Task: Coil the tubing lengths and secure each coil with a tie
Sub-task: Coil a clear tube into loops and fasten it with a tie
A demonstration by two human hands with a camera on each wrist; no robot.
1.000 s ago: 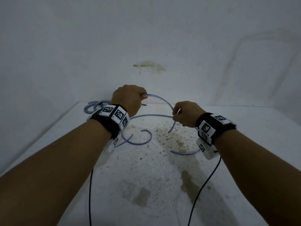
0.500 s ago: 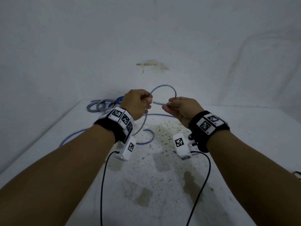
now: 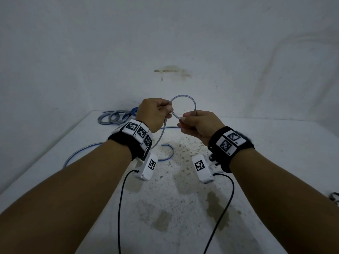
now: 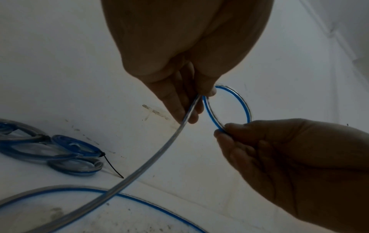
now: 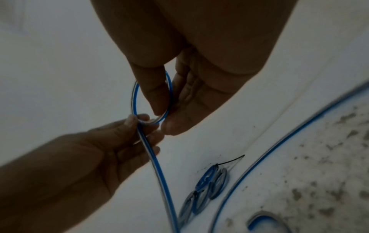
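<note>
I saw the tubing (image 3: pixel 184 97) was clear with a blue stripe along it, and the coils (image 4: pixel 60 156) at the back showed the same blue and grey-clear, one cinched by a black tie (image 4: pixel 112 167). The table (image 3: pixel 275 162) was white, speckled with brown-grey spots and stains in the middle, and the wall (image 3: pixel 73 52) was a pale white with a brownish smear. Both wristbands (image 3: pixel 231 146) were black with white tags printed in black square patterns, trailing black cables (image 3: pixel 120 208).

tubing (image 4: pixel 66 219) tail cut off, dark object (image 3: pixel 334 197) cropped
</note>
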